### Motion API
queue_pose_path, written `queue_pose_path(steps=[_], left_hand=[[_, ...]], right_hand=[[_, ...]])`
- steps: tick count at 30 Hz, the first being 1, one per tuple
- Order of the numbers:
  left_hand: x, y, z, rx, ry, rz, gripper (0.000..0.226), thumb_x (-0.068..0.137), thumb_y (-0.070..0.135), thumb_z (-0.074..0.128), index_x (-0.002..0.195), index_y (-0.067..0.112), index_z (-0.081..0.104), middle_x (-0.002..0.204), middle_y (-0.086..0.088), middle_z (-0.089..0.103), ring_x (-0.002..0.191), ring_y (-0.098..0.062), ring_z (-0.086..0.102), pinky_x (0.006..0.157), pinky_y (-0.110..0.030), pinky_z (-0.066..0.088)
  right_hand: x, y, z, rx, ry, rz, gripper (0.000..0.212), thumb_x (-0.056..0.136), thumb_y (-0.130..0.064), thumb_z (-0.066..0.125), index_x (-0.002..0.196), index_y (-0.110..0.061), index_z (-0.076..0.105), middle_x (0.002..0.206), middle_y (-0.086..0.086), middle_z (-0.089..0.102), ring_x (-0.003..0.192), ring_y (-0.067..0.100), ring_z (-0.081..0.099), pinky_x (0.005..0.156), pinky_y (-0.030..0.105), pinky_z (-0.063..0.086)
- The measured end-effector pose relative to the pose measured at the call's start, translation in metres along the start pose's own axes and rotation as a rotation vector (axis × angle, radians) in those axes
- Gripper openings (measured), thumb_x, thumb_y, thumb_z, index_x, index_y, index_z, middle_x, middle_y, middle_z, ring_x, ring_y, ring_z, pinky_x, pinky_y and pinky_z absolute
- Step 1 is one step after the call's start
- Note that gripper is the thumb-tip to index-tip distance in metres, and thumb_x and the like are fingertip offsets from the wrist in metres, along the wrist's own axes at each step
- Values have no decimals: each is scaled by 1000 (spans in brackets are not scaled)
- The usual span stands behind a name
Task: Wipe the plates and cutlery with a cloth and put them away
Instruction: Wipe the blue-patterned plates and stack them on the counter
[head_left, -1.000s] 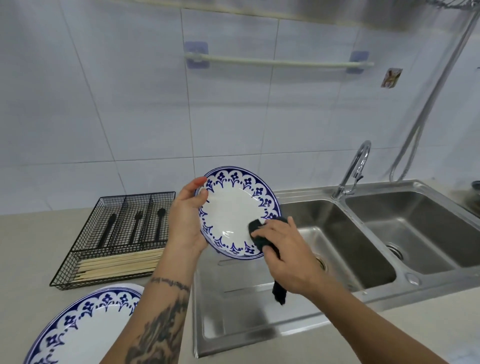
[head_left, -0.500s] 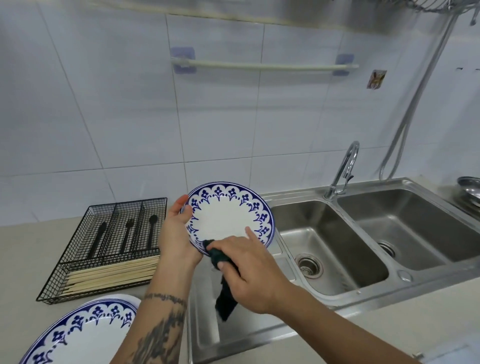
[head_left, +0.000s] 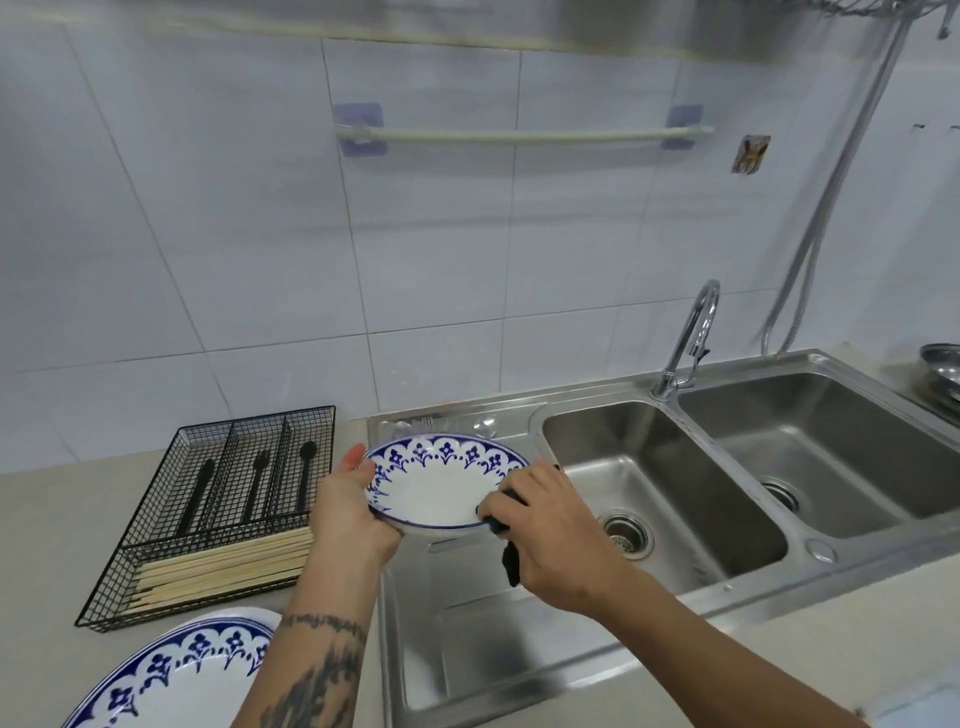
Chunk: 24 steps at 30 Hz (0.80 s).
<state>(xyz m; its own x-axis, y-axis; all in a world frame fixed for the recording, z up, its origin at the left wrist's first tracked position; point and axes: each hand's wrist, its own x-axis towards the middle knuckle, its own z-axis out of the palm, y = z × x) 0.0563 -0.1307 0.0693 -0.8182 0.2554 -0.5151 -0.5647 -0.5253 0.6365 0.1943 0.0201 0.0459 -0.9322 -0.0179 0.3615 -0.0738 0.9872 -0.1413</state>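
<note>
Two plates are in view. You hold the small plate (head_left: 441, 486) above the steel drainboard (head_left: 467, 639), tilted a little toward you, its blue rim pattern facing up. Your left hand (head_left: 350, 512) grips its left edge, thumb lying over the rim and fingers curled underneath. Your right hand (head_left: 550, 535) is closed around a dark cloth (head_left: 511, 558), pressing it to the plate's right rim; a tail of the cloth hangs below your palm. The second plate (head_left: 171, 675), larger and with the same pattern, lies flat on the counter (head_left: 47, 545) at the lower left, partly cut off by the frame edge and partly behind your left forearm. Just behind it sits a black wire tray (head_left: 218, 514): black cutlery (head_left: 254, 486) lies in its three rear compartments, and pale chopsticks (head_left: 223, 569) are stacked in its front one. To your right, the double sink (head_left: 727, 467) has a tap (head_left: 688, 338) at its back edge, between the two basins.
</note>
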Motion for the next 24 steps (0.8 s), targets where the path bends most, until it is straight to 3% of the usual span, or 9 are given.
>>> queue_pose_path(steps=[3,5,8,10,12,14,17,21,24], left_hand=[[-5,0,-7,123,-23,-109,29,101,5,46,122,19,59,108,-10,66,95,-26,65,83,-49,57],[-11,-2,-14,320,-82,-51,18,102,14,49,112,16,64,110,-11,65,97,-26,62,79,-47,57],[-15,-8,-34,1043,-192,518,15,102,34,50,110,36,64,131,5,57,125,-16,50,98,-37,42],[-22,-4,-38,1322,-475,903,30,97,47,51,126,42,58,137,21,50,132,-2,42,105,-30,33],[-26,-3,-31,1451,-710,936,51,91,53,52,141,48,44,129,32,53,127,1,46,104,-28,35],[-23,-6,-26,1555,-749,985,61,90,51,56,145,58,31,116,34,56,112,-1,55,98,-25,39],[-21,-8,-19,1437,-732,930,58,86,48,62,138,62,40,108,15,70,89,-25,67,91,-31,51],[-32,-20,-4,1105,-700,776,45,79,28,71,118,50,67,113,21,71,106,-3,66,96,-31,52],[-33,-29,5,932,-621,650,38,74,23,71,106,43,74,110,16,74,105,-7,68,97,-36,52]], right_hand=[[-3,3,-2,4,-29,4,34,75,-6,65,101,-26,56,93,-6,49,90,17,42,80,24,33],[-4,10,-7,1,-38,19,35,74,-6,64,101,-27,55,94,-7,49,90,17,42,78,26,38],[-6,21,-20,42,-69,55,32,79,-7,60,104,-27,57,98,-7,51,92,16,42,79,26,38],[-6,25,-31,107,-101,81,30,86,-8,55,111,-25,58,103,-5,52,96,15,41,84,26,38],[-4,28,-43,202,-148,132,29,91,-8,52,115,-24,57,106,-6,52,99,11,39,88,27,38],[-2,31,-53,256,-188,154,28,91,-7,54,114,-23,57,105,-5,52,100,11,40,90,26,36],[-1,37,-64,330,-237,196,26,90,-4,56,108,-22,59,101,-5,55,96,9,46,85,23,37],[-7,48,-65,637,-190,371,30,86,-2,56,102,-28,60,94,-11,61,92,9,57,82,27,47],[-15,49,-54,663,38,477,36,90,-6,53,115,-32,59,111,-11,61,105,7,55,95,32,45]])
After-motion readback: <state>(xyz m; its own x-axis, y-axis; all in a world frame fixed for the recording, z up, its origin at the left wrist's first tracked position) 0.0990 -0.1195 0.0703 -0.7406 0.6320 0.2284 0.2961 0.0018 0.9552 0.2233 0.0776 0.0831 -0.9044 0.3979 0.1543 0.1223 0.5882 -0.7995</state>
